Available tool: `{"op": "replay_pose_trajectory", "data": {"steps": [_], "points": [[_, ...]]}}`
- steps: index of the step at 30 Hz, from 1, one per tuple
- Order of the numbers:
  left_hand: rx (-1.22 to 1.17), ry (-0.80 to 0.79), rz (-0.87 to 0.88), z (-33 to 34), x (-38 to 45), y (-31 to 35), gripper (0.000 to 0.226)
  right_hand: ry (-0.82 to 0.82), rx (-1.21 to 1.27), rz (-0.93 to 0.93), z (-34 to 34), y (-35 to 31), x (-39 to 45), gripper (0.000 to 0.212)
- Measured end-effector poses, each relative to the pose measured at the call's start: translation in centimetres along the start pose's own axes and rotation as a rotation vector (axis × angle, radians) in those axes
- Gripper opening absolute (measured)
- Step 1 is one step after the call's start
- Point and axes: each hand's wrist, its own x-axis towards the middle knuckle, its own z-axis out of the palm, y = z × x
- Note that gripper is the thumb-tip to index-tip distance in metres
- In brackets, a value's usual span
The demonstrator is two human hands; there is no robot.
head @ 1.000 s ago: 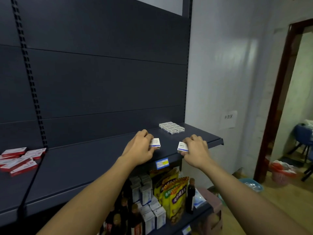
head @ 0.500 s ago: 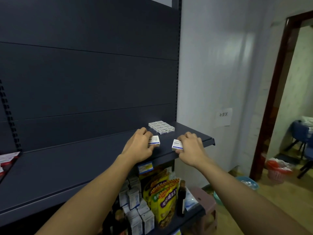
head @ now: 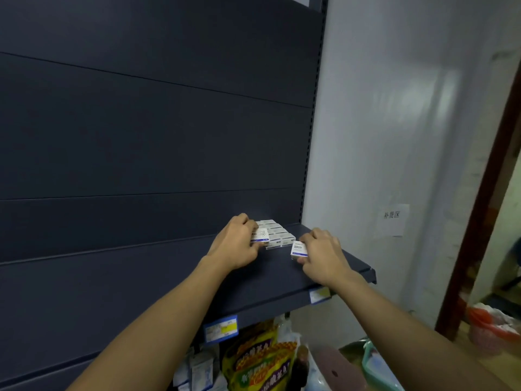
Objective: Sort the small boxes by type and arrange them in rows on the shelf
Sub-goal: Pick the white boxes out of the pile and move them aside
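two hands [head: 234, 244], two held boxes [head: 260, 237], one shelf [head: 169, 280]

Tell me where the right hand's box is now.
Head view, right of centre: the small white box is pinched by the right hand over the shelf, just right of the box group.

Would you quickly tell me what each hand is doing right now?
Left hand: holding a small white box.
Right hand: holding another white box.

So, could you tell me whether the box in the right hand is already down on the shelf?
Cannot tell: the right hand pinches the box low over the shelf.
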Motion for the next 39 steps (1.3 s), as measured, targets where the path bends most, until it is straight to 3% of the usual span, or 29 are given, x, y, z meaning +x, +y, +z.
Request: {"op": "replay_pose_trajectory", "data": {"steps": [13, 27, 39], "points": [[0.036, -0.028, -0.018, 5.6, 5.5, -0.8, 0.047, 0.008, 0.123, -0.016, 5.9, 5.6, 5.9, 0.047], [0.087, -0.002, -0.123, 10.5, 5.9, 1.1, 0.047, 0.033, 0.556, -0.273, 11.7, 9.6, 10.9, 0.043], [0.132, 0.007, -0.133, 12.2, 6.1, 1.8, 0.044, 0.043, 0.664, -0.434, 13.6, 10.7, 12.9, 0.045]]}}
